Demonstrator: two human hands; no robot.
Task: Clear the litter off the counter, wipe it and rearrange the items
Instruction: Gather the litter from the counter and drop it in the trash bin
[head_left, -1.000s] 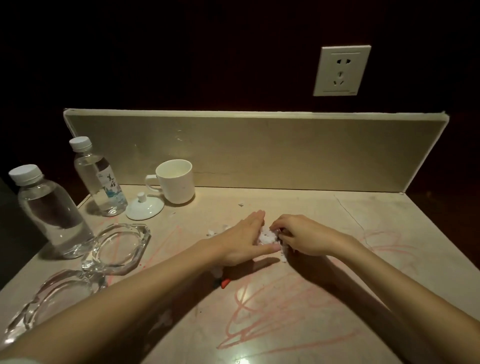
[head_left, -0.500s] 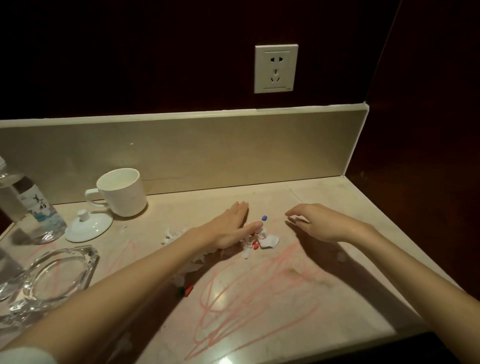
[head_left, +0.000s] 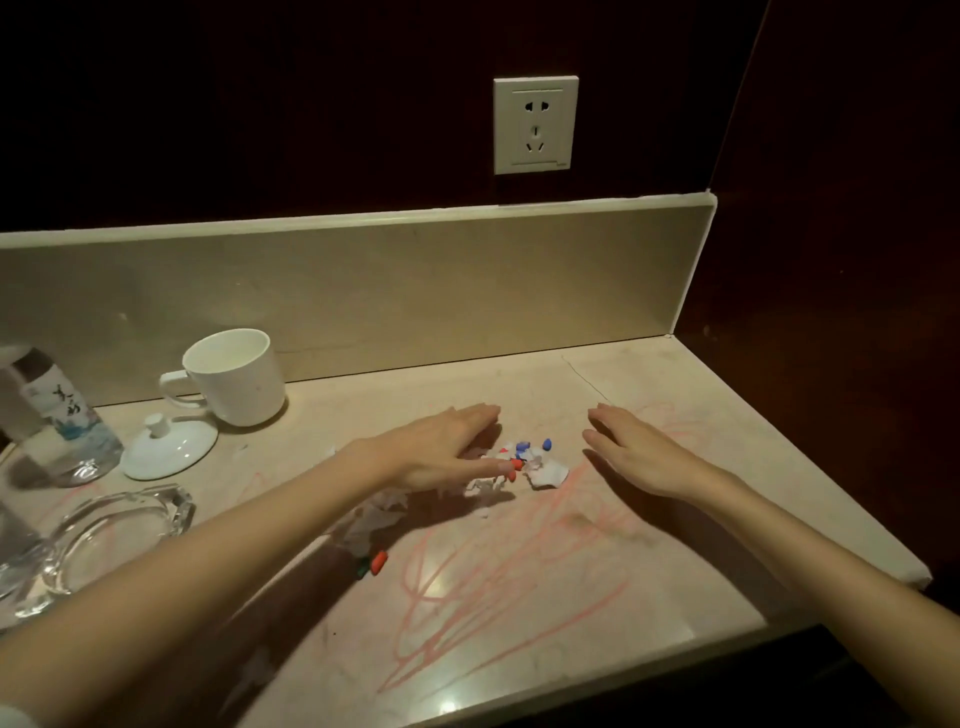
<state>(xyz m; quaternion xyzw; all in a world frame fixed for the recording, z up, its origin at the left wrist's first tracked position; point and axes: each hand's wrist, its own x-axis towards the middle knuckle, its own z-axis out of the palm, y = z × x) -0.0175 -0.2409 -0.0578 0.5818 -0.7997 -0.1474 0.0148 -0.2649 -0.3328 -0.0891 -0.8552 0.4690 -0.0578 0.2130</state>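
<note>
Both hands are lying flat and apart on the counter (head_left: 649, 395), fingers straight and gripping nothing; the left hand (head_left: 441, 452) is resting against the near-left side of a small heap of litter (head_left: 524, 462), white paper scraps mixed with red and blue bits, while the right hand (head_left: 634, 452) is hovering or resting just beside the heap's right side; the heap is sitting about mid-counter, nearer the back edge, with more scraps (head_left: 379, 514) and a red bit (head_left: 378, 561) trailing under the left forearm toward the front edge; pink scribbles (head_left: 498, 577) are covering the surface in front of the hands; toward the back-left corner a white mug (head_left: 234, 376) is standing upright, its contents too dim to tell, with a white lid (head_left: 169, 449) lying just beside it; a water bottle (head_left: 57, 415) at the left edge is showing a label with dark characters I cannot read; a glass ashtray (head_left: 111, 535) is sitting near the front-left; a wall socket (head_left: 535, 124) is hanging above the backsplash (head_left: 415, 291).
</note>
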